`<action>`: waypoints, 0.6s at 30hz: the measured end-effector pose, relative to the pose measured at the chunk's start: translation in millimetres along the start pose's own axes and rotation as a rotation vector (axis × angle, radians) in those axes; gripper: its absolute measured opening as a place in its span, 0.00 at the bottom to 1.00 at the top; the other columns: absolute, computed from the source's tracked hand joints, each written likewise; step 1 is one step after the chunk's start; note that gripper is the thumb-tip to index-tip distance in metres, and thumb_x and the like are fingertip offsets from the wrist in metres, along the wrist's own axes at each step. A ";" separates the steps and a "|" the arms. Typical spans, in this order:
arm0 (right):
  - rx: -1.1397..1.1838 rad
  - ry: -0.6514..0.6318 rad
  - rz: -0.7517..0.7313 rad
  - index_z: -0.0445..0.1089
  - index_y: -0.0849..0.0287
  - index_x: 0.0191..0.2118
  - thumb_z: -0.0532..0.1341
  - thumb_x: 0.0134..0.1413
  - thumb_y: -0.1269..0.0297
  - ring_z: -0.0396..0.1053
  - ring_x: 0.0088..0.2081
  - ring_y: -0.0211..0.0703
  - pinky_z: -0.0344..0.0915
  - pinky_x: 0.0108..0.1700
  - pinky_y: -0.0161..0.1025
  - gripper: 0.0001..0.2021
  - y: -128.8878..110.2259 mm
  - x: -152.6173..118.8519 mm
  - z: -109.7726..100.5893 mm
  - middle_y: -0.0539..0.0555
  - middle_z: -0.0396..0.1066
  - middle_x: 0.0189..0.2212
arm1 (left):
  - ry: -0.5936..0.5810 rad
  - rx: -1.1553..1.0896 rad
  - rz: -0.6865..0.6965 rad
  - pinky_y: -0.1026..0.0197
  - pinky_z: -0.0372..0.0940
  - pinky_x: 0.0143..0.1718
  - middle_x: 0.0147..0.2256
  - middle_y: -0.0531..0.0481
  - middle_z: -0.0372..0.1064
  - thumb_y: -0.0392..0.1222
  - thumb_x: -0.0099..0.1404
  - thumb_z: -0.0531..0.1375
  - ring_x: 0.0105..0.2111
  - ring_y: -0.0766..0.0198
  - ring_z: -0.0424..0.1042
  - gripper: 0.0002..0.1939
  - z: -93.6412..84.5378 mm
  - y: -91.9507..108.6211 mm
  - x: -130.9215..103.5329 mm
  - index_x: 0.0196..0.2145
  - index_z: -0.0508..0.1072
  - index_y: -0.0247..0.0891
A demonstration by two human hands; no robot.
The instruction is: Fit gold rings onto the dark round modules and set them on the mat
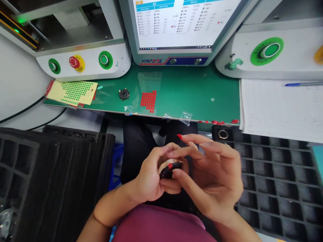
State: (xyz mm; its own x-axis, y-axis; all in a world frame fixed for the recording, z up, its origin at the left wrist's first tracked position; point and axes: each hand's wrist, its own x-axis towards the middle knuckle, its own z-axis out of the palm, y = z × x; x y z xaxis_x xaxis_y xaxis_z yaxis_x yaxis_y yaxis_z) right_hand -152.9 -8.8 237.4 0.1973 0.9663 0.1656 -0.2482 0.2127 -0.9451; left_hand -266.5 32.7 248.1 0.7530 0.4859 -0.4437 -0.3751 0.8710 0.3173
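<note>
A round watch case (166, 169) with a gold-coloured rim and black back is tilted up between my hands, over my lap. A small red sticker sits on its edge. My left hand (152, 173) wraps round the case from the left. The thumb of my right hand (214, 171) presses the near right side of the case, with another finger reaching over its far side. On the raised index fingertip of that hand sticks a red sticker (179, 136). Ahead on the green bench mat lies another watch case (124, 94), beside a sheet of red stickers (148, 101).
A yellow sheet of green dots (77, 92) lies at the bench's left. Black foam trays stand at left (63, 174) and right (277, 188); the right one holds a ring-shaped part (223, 134). Behind are a monitor (176, 30) and button panels. Papers (280, 107) with a pen (300, 84) lie right.
</note>
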 end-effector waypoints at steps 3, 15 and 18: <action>0.070 -0.023 0.089 0.64 0.45 0.52 0.65 0.49 0.84 0.75 0.40 0.39 0.76 0.44 0.44 0.30 -2.6 3.1 -3.9 0.51 0.65 0.53 | 0.012 0.024 0.020 0.74 0.38 0.10 0.20 0.61 0.56 0.60 0.62 0.55 0.11 0.79 0.39 0.19 -1.6 -1.8 -0.5 0.32 0.60 0.40; 0.080 0.172 0.070 0.69 0.48 0.47 0.71 0.42 0.82 0.76 0.32 0.34 0.74 0.51 0.41 0.28 -7.5 13.0 -6.1 0.47 0.73 0.46 | 0.146 0.752 0.531 0.69 0.69 0.24 0.30 0.51 0.70 0.46 0.69 0.60 0.22 0.71 0.70 0.10 -2.4 -6.8 -13.5 0.42 0.68 0.37; 0.099 0.167 0.084 0.69 0.48 0.47 0.71 0.42 0.82 0.77 0.32 0.34 0.72 0.57 0.45 0.28 -5.8 12.1 -6.6 0.46 0.74 0.46 | 0.115 0.807 0.550 0.71 0.64 0.22 0.31 0.51 0.69 0.46 0.72 0.55 0.22 0.72 0.66 0.10 -7.2 -7.9 -14.9 0.43 0.67 0.37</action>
State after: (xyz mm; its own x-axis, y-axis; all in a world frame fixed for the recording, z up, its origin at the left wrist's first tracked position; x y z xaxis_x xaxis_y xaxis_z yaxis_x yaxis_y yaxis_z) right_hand -142.8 0.7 243.0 0.3242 0.9455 0.0310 -0.3608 0.1538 -0.9199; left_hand -278.6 19.2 246.2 0.5108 0.8502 -0.1275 -0.1436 0.2306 0.9624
